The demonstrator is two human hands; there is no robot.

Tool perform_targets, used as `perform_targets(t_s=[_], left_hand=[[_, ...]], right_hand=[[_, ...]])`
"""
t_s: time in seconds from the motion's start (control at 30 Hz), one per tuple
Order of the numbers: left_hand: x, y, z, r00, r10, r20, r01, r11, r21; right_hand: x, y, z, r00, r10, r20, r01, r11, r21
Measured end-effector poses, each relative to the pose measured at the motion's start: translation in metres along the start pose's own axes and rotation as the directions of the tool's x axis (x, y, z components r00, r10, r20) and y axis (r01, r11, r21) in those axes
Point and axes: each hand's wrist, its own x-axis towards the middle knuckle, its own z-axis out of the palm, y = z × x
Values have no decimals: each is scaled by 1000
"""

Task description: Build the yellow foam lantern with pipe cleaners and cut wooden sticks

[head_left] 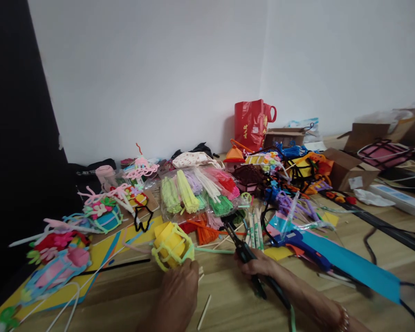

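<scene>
Left hand [176, 299] closed on a yellow foam shape [169, 244] bound in lime pipe cleaner, lower centre, above a wooden bench [224, 295]; right hand [257, 263] clamped around black scissors [244, 251], tips angled upward. Bagged pipe cleaners [197, 193] crowded upper centre, a blue glue gun [293, 242] lay right

Left hand [178, 295] seems curled, knuckles up; right hand [257, 263] closed, its forearm [307, 295] angling in.
</scene>
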Motion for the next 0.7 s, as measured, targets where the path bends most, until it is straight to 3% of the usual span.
perform_targets(t_s=[0.07,0.2,0.33,0.57,0.7], left_hand=[[-1,6,1,998,-46,50,39,991,126],[2,8,15,999,-53,-9,54,976,211],[6,6,24,999,-32,-40,40,976,215],[7,9,16,998,-48,41,38,977,209],[2,9,12,998,-35,55,28,993,114]], right_hand=[[0,0,0,1000,-4,15,5,1000,-15],[-11,-16,7,1000,-14,-8,13,998,-53],[-20,-31,13,1000,-1,-10,0,998,-62],[-17,-27,8,1000,-12,-23,10,995,-99],[-18,-29,9,1000,-22,-19,21,996,-91]])
